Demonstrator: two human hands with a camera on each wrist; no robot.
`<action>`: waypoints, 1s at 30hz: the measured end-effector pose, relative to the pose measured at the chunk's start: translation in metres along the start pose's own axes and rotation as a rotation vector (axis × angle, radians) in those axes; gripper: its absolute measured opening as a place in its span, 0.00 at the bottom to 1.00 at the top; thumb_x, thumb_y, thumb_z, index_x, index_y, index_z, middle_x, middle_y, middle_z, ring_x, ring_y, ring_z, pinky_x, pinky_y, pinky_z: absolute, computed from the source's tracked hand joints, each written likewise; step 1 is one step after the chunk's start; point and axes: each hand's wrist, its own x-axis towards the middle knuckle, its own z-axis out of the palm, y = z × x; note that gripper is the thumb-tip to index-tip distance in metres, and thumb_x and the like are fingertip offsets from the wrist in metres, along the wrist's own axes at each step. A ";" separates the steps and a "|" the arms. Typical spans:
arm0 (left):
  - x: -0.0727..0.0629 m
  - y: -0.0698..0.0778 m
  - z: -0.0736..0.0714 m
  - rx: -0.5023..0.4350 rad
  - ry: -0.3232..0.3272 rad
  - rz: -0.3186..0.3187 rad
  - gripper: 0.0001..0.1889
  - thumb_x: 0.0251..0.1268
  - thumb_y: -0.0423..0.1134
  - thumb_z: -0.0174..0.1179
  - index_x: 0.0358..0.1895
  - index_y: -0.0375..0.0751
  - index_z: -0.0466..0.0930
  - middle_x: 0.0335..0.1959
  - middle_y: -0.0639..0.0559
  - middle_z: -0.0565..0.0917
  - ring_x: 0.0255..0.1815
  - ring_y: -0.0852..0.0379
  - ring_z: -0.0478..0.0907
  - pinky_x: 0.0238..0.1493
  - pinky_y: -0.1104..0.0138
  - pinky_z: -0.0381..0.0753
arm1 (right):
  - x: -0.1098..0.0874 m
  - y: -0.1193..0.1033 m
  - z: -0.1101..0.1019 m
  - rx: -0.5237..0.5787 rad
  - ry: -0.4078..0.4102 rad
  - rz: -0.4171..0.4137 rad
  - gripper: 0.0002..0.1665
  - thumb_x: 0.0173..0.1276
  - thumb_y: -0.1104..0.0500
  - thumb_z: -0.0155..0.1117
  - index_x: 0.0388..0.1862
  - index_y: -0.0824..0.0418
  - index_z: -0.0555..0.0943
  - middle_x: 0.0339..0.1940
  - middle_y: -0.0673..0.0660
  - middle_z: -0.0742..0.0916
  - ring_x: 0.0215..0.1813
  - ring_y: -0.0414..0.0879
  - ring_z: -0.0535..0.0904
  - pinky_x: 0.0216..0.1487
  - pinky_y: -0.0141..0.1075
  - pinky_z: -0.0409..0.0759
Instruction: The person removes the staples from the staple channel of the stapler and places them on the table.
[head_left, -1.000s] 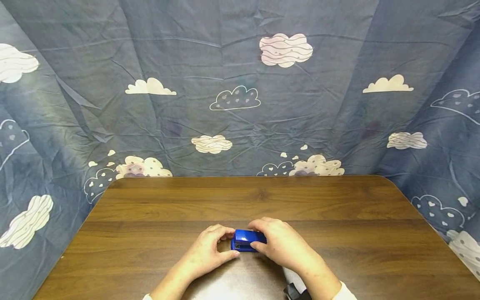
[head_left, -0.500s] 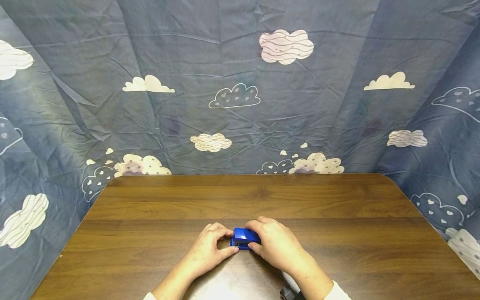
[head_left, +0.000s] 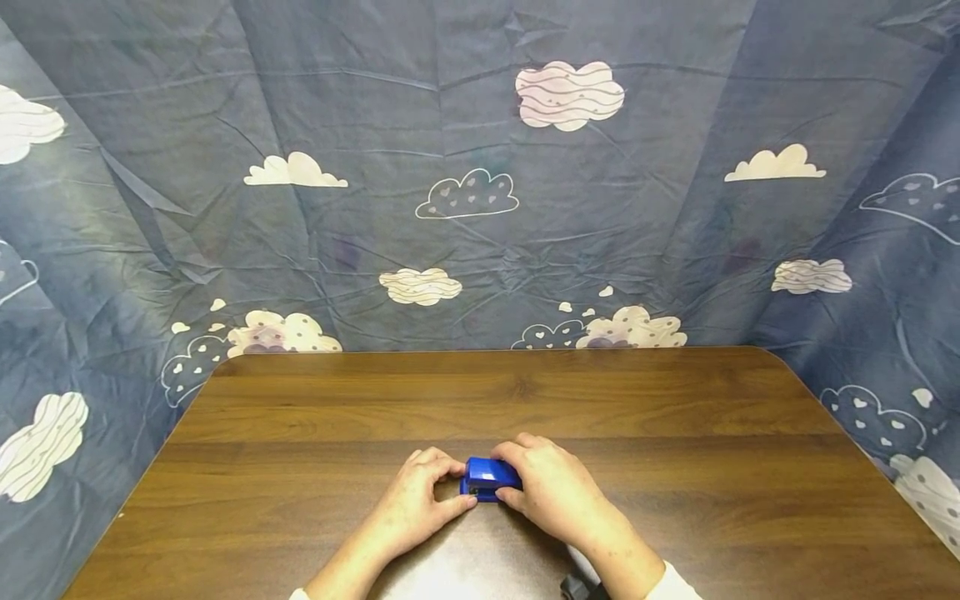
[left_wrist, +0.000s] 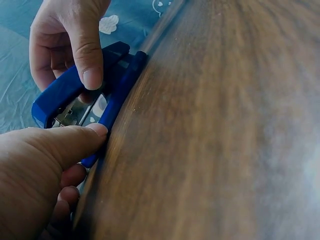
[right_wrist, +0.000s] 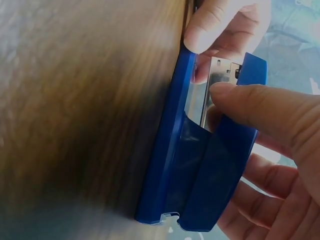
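A blue stapler [head_left: 491, 473] rests on the wooden table, its front end toward the left. My left hand [head_left: 416, 500] holds the front end of the stapler's base between thumb and fingers; in the left wrist view the thumb [left_wrist: 82, 140] lies on the base's edge. My right hand [head_left: 555, 492] grips the upper arm of the stapler from the right. Seen in the right wrist view, the right thumb [right_wrist: 245, 100] lies against the side of that arm. A gap shows between arm and base, with the metal staple channel [right_wrist: 218, 75] visible in it.
The brown wood-grain table [head_left: 337, 400] spreads around both hands. Behind it hangs a dark blue cloth [head_left: 360, 108] with cloud prints. A small black object [head_left: 576, 587] lies at the bottom edge, partly hidden by the right forearm.
Over the past second, my right hand has shifted slightly left along the stapler, while the camera view moved a little. The left hand keeps its hold on the base.
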 end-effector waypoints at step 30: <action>-0.001 0.001 0.001 0.006 0.010 0.002 0.14 0.55 0.46 0.77 0.44 0.50 0.88 0.41 0.62 0.84 0.45 0.62 0.76 0.48 0.66 0.77 | 0.001 0.009 -0.017 0.063 -0.012 0.055 0.19 0.54 0.50 0.82 0.42 0.49 0.83 0.35 0.43 0.86 0.36 0.37 0.80 0.38 0.38 0.81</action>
